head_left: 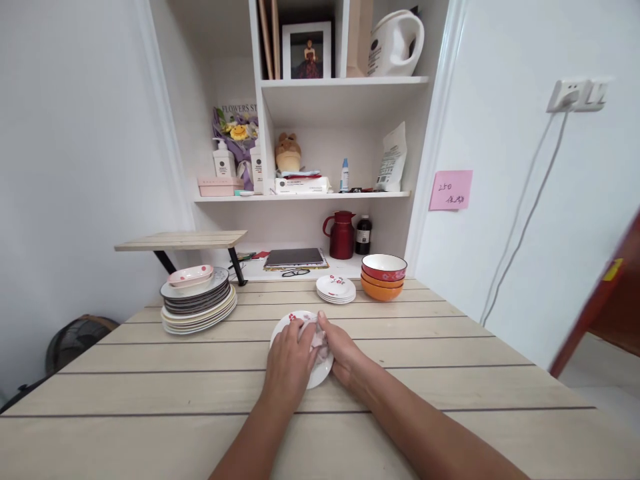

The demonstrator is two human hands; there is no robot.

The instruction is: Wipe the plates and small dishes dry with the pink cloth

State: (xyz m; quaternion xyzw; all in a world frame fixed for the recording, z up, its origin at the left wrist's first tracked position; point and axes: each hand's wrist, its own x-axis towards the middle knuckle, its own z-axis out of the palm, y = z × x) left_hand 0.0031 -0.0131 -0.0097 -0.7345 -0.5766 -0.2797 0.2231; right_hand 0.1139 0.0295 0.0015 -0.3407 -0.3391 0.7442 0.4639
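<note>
Your plate (321,379) is white with red flowers, your cloth (319,339) whitish. You see a beige table (150,387) with dark stripes, a pale pink dish (190,275) with darker pink dots, red and orange bowls (383,281), a dark red jug (342,237).

Setting: most likely a room in a home. Evidence: built-in white shelving (325,110) displays a framed photograph (307,60), plush toy (288,153), wrapped bouquet (239,137) and pump bottle (224,160); on the lowest level, a red jug (342,237) and eyeglasses (296,273). Slatted desk (475,373) bears domestic tableware: stacked plates (197,303), nested bowls (383,279), a flower-printed plate (319,375). Right wall: socket (565,95) with plugged cord (531,200), handwritten pink note (451,190). Far left, low: fan (80,341). Kind of room: undetermined.
</note>
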